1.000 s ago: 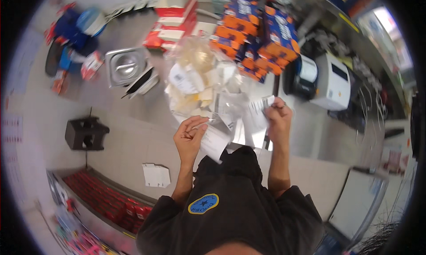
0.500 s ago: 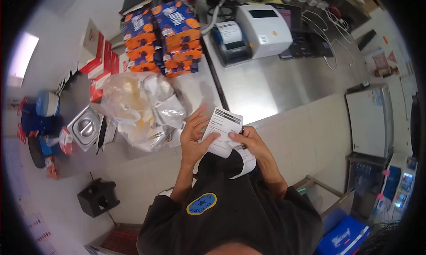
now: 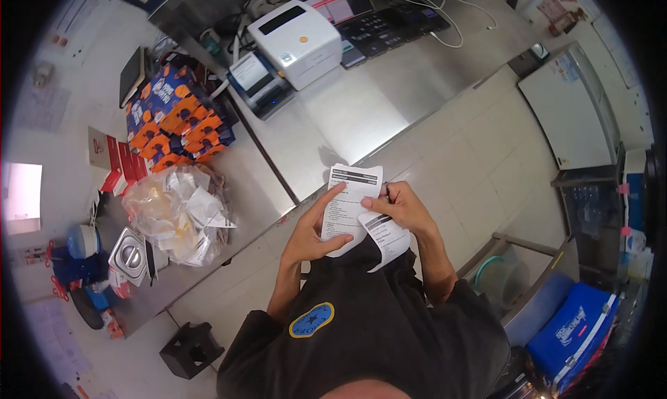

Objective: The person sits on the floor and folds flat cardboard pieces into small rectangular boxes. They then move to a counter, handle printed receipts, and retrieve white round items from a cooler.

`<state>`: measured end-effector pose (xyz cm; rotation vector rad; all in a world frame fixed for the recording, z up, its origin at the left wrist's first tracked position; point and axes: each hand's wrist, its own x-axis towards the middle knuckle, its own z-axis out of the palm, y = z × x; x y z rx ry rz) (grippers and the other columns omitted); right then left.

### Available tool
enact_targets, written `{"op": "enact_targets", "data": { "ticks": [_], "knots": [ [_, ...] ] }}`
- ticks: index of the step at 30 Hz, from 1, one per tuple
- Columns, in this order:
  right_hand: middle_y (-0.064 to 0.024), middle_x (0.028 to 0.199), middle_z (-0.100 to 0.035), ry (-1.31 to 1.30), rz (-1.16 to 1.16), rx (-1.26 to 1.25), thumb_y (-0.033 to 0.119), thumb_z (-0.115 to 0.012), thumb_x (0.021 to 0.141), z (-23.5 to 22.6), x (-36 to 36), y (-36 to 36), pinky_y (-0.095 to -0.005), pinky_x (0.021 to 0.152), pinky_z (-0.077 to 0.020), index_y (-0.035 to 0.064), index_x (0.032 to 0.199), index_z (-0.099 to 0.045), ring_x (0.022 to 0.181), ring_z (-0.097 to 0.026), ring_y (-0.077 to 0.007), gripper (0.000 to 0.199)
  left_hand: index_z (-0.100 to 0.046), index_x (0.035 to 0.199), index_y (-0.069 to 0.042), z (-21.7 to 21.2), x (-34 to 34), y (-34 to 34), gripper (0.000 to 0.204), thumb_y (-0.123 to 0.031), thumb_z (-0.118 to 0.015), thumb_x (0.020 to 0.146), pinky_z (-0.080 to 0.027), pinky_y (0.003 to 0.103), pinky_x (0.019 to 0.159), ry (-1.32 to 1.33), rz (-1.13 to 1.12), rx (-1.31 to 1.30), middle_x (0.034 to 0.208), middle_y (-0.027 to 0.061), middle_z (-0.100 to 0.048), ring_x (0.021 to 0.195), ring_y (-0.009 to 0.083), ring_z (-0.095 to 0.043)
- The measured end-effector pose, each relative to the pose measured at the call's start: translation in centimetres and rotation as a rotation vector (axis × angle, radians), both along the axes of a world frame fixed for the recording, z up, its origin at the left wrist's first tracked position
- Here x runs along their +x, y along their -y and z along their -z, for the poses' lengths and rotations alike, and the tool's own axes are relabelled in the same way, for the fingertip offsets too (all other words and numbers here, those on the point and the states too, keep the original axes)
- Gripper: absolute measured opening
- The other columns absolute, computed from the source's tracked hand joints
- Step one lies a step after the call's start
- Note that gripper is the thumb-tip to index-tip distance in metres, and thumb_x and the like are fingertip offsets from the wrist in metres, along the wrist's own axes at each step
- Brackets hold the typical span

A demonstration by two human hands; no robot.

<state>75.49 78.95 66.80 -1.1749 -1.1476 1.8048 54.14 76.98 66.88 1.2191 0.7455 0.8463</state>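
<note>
While I watch from afar through the head camera, a person in a dark shirt (image 3: 368, 336) holds printed paper between both hands at the hub of my dial, just short of a steel counter (image 3: 379, 114). The left hand (image 3: 313, 234) grasps the longer white slip (image 3: 353, 208) along its left side, forefinger laid over the upper part and thumb across the lower edge. The right hand (image 3: 404, 208) pinches the paper at the right, its thumb pressed on the printed face; beneath that thumb a shorter white slip (image 3: 386, 240) hangs and curls toward 5 o'clock. I cannot tell whether the two slips are joined.

On the counter, I see a white printer (image 3: 299, 45) near 12 o'clock, a smaller dark printer (image 3: 260, 86) with paper showing at 11, and stacked orange-and-blue boxes (image 3: 170, 114) at 10. A clear plastic bag (image 3: 180, 222) filled with paper scraps sits at 9 o'clock, near a lidded steel pan (image 3: 130, 255). Out at 2 o'clock stands a white fridge (image 3: 566, 111); at 4, a blue bag (image 3: 573, 333). A black stand (image 3: 191, 350) rests on the floor at 7.
</note>
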Motion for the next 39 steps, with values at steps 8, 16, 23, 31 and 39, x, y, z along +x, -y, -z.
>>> {"op": "enact_targets", "data": {
  "ticks": [8,16,23,31,39],
  "knots": [
    [0.0104,0.058,-0.043,0.044,0.350,0.183,0.008,-0.064,0.084,0.9,9.2,1.5,-0.0172,0.049,-0.0264,-0.0011,0.096,-0.060,0.052,-0.033,0.0010,0.016,-0.016,0.143,-0.001,0.7,7.7,-1.2,0.098,0.001,-0.073,0.064,-0.035,0.036,0.101,0.019,-0.050,0.058,0.135,0.0181,-0.040,0.124,0.0247,-0.042],
    [0.0021,0.064,-0.055,0.066,0.224,0.654,0.007,-0.072,0.071,-6.3,16.4,6.9,-0.0228,0.049,-0.0348,0.0078,0.088,-0.063,0.055,-0.048,-0.0069,0.020,-0.012,0.144,-0.003,1.1,11.7,-2.9,0.098,0.005,-0.070,0.066,-0.038,0.036,0.098,0.003,0.022,0.166,0.140,0.0181,-0.034,0.124,0.0244,-0.041],
    [-0.0101,0.086,-0.064,-0.291,0.037,1.237,0.021,-0.070,0.074,-18.8,16.9,14.9,-0.0279,0.038,-0.0390,0.0218,0.114,-0.047,0.058,-0.061,-0.0203,0.047,-0.006,0.145,-0.003,0.8,12.5,-4.8,0.105,0.002,-0.072,0.064,-0.035,0.037,0.101,-0.004,0.060,0.142,0.142,0.0190,-0.030,0.127,0.0260,-0.037],
    [-0.0143,0.095,-0.061,-0.456,-0.401,1.488,0.021,-0.045,0.092,-20.8,15.3,15.0,-0.0272,0.037,-0.0330,0.0263,0.122,-0.053,0.049,-0.052,-0.0166,0.032,-0.005,0.145,-0.003,0.4,15.0,-6.9,0.105,0.007,-0.070,0.063,-0.035,0.037,0.101,0.096,0.251,0.148,0.143,0.0186,-0.028,0.128,0.0259,-0.036],
    [0.0004,0.060,-0.050,-0.622,-0.325,1.210,0.030,-0.052,0.086,-20.9,11.0,14.3,-0.0273,0.039,-0.0338,0.0167,0.065,-0.056,0.047,-0.050,-0.0122,0.025,-0.004,0.145,-0.003,0.5,13.8,-8.1,0.107,0.007,-0.071,0.062,-0.036,0.037,0.101,0.079,0.294,0.119,0.142,0.0187,-0.030,0.127,0.0261,-0.038]
  ]
}}
